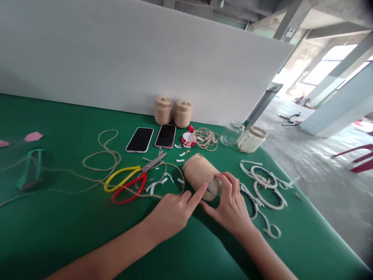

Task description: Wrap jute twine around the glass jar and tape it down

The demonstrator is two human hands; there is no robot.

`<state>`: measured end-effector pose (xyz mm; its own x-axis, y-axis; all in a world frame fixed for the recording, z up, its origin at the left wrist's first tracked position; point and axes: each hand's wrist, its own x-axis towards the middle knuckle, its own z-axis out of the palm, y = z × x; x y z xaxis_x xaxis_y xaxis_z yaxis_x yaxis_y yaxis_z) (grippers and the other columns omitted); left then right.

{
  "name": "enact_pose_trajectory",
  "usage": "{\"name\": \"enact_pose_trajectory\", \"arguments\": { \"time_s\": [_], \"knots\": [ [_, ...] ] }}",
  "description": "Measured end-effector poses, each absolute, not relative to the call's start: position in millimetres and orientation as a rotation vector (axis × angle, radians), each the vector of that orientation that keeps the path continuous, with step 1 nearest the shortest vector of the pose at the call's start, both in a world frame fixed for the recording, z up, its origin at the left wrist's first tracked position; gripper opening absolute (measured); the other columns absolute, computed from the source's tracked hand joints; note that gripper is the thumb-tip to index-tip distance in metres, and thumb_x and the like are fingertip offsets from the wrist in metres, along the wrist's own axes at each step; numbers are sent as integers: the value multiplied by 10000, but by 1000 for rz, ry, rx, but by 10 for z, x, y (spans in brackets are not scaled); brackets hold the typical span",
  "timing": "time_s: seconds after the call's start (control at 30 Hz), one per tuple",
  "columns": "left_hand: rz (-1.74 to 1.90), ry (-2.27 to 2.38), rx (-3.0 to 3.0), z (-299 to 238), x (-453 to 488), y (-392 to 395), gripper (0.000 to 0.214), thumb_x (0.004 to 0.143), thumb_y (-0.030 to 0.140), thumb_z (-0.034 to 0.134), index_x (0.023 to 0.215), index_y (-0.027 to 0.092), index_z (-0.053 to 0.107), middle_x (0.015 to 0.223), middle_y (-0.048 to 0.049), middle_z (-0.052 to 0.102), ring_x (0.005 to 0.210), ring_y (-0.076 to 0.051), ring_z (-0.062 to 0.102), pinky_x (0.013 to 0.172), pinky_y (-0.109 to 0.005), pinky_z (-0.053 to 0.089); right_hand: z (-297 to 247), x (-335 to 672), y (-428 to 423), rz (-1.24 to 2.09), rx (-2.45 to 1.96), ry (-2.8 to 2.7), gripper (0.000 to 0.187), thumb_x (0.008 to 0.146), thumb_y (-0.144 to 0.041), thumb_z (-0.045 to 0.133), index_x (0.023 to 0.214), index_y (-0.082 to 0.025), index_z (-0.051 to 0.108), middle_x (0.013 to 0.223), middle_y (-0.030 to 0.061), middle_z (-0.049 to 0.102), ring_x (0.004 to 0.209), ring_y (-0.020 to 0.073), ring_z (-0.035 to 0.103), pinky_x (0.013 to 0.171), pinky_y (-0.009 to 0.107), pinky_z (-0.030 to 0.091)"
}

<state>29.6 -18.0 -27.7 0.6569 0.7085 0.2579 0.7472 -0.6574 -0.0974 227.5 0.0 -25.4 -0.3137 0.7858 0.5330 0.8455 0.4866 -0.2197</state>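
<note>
A glass jar wrapped in jute twine [199, 171] lies tilted on its side, with a bare glass end turned towards me. My right hand [233, 196] is closed around that bare end, thumb below and fingers above. My left hand [176, 208] presses its outstretched index finger on the twine's edge at the jar. Its other fingers are curled, and a loose strand of twine [151, 195] runs in under them; the grip itself is hidden. Scissors [142, 173] with one yellow and one red handle lie partly open to the left of the jar.
Two twine-wrapped jars [172, 112] stand by the white board [145, 58]. Two phones [140, 140], a red spool [189, 139] and coiled twine [207, 139] lie before them. Right are a clear jar [232, 133], a whitish jar [252, 140] and tape rolls [269, 194]. Paper scraps lie about.
</note>
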Motion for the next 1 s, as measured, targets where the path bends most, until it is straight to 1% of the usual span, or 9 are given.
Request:
{"name": "enact_pose_trajectory", "arguments": {
  "time_s": [0.1, 0.33, 0.5, 0.6, 0.67, 0.73, 0.8, 0.87, 1.0],
  "knots": [
    [-296, -1186, -2675, -269, 302, -181, 711, 793, 26, 277, 1428, 101, -34, 729, -22, 570, 475, -139, 509, 413, -245, 422, -250, 2258, 7, -102, -1313, -2118, 597, 736, -418, 611, 1216, -218, 319, 1140, 129, 412, 1075, 293, 458, 821, 475, 487],
    [-274, -1182, -2685, -259, 308, -188, 714, 784, 16, 278, 1430, 109, -10, 728, -20, 568, 478, -129, 501, 416, -228, 415, -264, 2270, 35, 233, -1431, -1914, 562, 702, -472, 645, 1127, -218, 379, 1098, 103, 435, 1027, 260, 491, 795, 432, 501],
    [-273, -1167, -2690, -246, 304, -172, 737, 767, 9, 282, 1430, 109, -25, 731, -17, 560, 478, -138, 499, 404, -239, 407, -310, 2285, 51, 373, -1524, -1819, 489, 741, -494, 591, 1086, -212, 390, 1046, 92, 491, 948, 237, 536, 716, 383, 515],
    [-284, -1167, -2695, -242, 303, -170, 737, 773, 11, 283, 1432, 119, -30, 727, -13, 555, 475, -132, 496, 402, -229, 398, -306, 2302, 47, 327, -1596, -1860, 487, 764, -528, 542, 1097, -209, 383, 1024, 93, 521, 897, 246, 569, 674, 388, 512],
    [-287, -1171, -2692, -245, 298, -173, 735, 776, 14, 283, 1432, 121, -30, 725, -13, 557, 475, -127, 497, 406, -221, 398, -287, 2317, 35, 215, -1638, -1934, 512, 772, -558, 511, 1115, -203, 374, 1029, 103, 523, 905, 270, 571, 673, 414, 507],
    [-282, -1179, -2690, -251, 291, -179, 735, 777, 15, 284, 1432, 123, -31, 723, -13, 559, 472, -127, 498, 409, -222, 404, -265, 2329, 20, 18, -1578, -2004, 614, 733, -606, 527, 1148, -188, 351, 1082, 134, 486, 978, 313, 534, 719, 464, 495],
    [-274, -1187, -2693, -256, 284, -185, 731, 781, 23, 289, 1432, 123, -29, 726, -14, 561, 476, -130, 502, 415, -228, 415, -252, 2332, 7, -175, -1431, -2051, 737, 661, -628, 591, 1180, -180, 320, 1138, 159, 422, 1067, 351, 466, 786, 511, 469],
    [-274, -1190, -2697, -259, 282, -189, 718, 792, 32, 291, 1432, 122, -24, 729, -15, 560, 478, -135, 505, 417, -239, 424, -251, 2320, -2, -239, -1322, -2109, 737, 647, -564, 641, 1190, -193, 309, 1153, 152, 388, 1092, 344, 436, 828, 518, 455],
    [-284, -1193, -2689, -261, 292, -191, 710, 795, 28, 286, 1432, 116, -14, 729, -14, 555, 472, -148, 501, 410, -265, 427, -268, 2283, 1, -105, -1307, -2163, 596, 700, -355, 635, 1193, -220, 328, 1148, 122, 379, 1050, 284, 467, 808, 455, 493]
  ]
}}
